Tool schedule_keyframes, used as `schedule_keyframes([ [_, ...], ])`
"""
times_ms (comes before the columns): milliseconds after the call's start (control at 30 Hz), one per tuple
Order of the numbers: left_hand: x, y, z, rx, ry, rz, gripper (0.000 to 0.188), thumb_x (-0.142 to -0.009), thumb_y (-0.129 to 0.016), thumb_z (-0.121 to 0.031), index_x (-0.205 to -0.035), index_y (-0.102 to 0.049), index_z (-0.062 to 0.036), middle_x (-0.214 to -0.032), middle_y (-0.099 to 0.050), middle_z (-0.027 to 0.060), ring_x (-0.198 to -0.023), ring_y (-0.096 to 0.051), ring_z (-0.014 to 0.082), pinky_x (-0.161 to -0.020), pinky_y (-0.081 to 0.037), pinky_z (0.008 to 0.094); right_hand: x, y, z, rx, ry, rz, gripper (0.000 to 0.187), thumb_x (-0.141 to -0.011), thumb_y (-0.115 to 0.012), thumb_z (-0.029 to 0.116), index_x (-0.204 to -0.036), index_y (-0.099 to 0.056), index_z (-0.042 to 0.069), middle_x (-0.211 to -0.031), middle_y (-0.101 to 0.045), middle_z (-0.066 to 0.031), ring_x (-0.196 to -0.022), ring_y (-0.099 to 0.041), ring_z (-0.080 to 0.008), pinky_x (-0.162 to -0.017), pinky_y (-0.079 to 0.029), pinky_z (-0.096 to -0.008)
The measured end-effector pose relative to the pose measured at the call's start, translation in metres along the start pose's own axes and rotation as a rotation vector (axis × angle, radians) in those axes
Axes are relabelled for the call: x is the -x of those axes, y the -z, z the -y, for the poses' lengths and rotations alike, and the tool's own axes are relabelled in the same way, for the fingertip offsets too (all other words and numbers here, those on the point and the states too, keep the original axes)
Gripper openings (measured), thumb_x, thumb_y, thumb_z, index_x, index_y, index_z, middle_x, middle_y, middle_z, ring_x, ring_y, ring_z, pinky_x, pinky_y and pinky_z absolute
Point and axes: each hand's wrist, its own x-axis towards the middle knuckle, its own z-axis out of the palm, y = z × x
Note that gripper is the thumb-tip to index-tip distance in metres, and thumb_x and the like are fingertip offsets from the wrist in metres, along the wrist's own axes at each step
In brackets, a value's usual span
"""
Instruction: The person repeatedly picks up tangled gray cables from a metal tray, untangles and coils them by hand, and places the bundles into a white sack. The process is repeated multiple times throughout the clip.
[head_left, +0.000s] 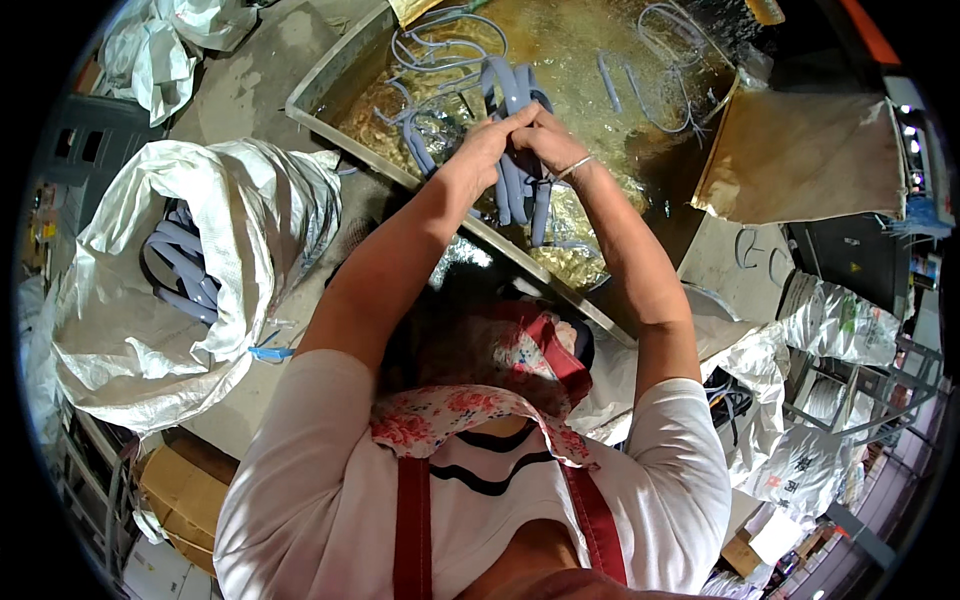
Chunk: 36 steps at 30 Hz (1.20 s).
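Observation:
Both my arms reach forward over a shallow metal tank (345, 150) of murky, rippling water. My left hand (484, 148) and my right hand (548, 140) meet there, closed around a bundle of grey tubes (508, 88). Looped ends of the bundle rise beyond my fingers, and other lengths hang below them toward the water. Some fingers are hidden behind the tubes. Thinner grey tubes (450, 45) lie coiled in the water beyond my left hand. More loose tubes (665, 125) float on the right side of the tank.
On the left, an open white woven sack (110, 330) holds more grey tubes (185, 260). A brown cardboard sheet (800, 160) rests by the tank's right edge. Below the sack sits a cardboard box (185, 500). White sacks (835, 320) and a metal rack (880, 400) stand at the right.

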Motion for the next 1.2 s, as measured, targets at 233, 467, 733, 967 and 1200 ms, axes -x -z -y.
schedule_keyframes([
  [233, 0.01, 0.003, -0.023, 0.017, -0.097, 0.06, 0.027, -0.078, -0.063, -0.013, -0.097, -0.05, 0.0016, -0.089, -0.061, 0.0148, -0.072, -0.063, 0.0264, -0.062, -0.055, 0.0393, 0.027, 0.02, 0.02, -0.783, -0.063, -0.362, 0.042, -0.073, -0.061, 0.012, -0.111, -0.054, -0.005, -0.093, -0.062, -0.0108, -0.079, -0.058, -0.0153, -0.066, -0.047, -0.026],
  [467, 0.01, 0.03, -0.042, 0.172, -0.206, 0.242, 0.028, -0.081, -0.059, -0.022, -0.096, -0.052, 0.0009, -0.086, -0.06, 0.0141, -0.081, -0.061, 0.029, -0.081, -0.048, 0.0463, 0.063, 0.049, -0.084, -0.671, -0.545, -0.405, 0.086, -0.072, -0.064, 0.051, -0.128, -0.03, -0.005, -0.123, -0.04, -0.0255, -0.111, -0.045, -0.0351, -0.086, -0.041, -0.0488],
  [733, 0.015, 0.036, -0.05, 0.341, -0.3, 0.375, 0.027, -0.08, -0.055, -0.026, -0.092, -0.053, -0.0024, -0.08, -0.057, 0.0106, -0.08, -0.058, 0.0294, -0.079, -0.047, 0.0454, 0.059, -0.022, -0.062, -1.132, -0.356, -0.09, 0.067, -0.08, -0.05, 0.057, -0.121, -0.04, 0.005, -0.108, -0.051, -0.0221, -0.088, -0.057, -0.0354, -0.077, -0.045, -0.059],
  [967, 0.032, 0.014, -0.075, 0.216, -0.264, 0.321, 0.024, -0.079, -0.052, -0.021, -0.096, -0.053, -0.0029, -0.109, -0.054, 0.0127, -0.104, -0.052, 0.032, -0.095, -0.037, 0.0562, 0.018, -0.014, -0.105, -0.863, -0.487, -0.483, 0.009, -0.067, -0.06, 0.002, -0.07, -0.057, -0.006, -0.062, -0.058, -0.0143, -0.047, -0.054, -0.0199, -0.04, -0.042, -0.0324],
  [1200, 0.018, 0.054, -0.107, 0.192, -0.444, 0.073, 0.034, -0.086, -0.054, -0.024, -0.111, -0.049, -0.0023, -0.098, -0.055, 0.0131, -0.09, -0.055, 0.028, -0.082, -0.047, 0.0459, 0.094, 0.096, -0.195, 0.441, -0.133, -0.713, 0.007, -0.071, -0.052, 0.0, -0.078, -0.054, -0.002, -0.066, -0.06, -0.0168, -0.058, -0.06, -0.0329, -0.05, -0.046, -0.0427],
])
